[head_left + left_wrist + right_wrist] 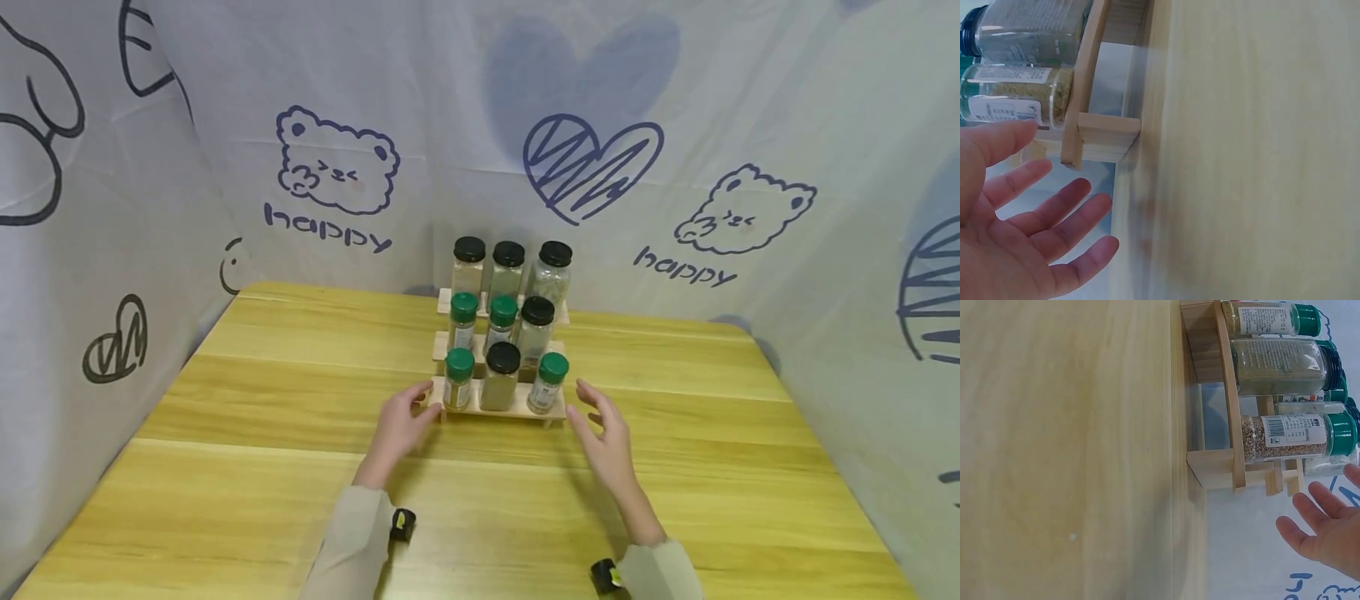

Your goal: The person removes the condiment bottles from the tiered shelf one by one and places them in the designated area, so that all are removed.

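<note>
A three-step wooden spice rack (497, 409) stands on the yellow wooden table (262, 467) and holds several jars with black or green lids. My left hand (401, 425) hovers open just left of the rack's bottom step, fingers near the left green-lidded jar (458, 377). My right hand (603, 433) hovers open just right of the rack, close to the right green-lidded jar (547, 382). Neither hand holds anything. The left wrist view shows my spread left hand (1029, 231) beside the rack's end (1100, 134). In the right wrist view, my fingers (1329, 528) sit near the rack's end (1222, 469).
White cloth printed with bears, hearts and "happy" (330, 225) walls the table on the left, back and right. Bare tabletop lies on both sides of the rack and in front of it.
</note>
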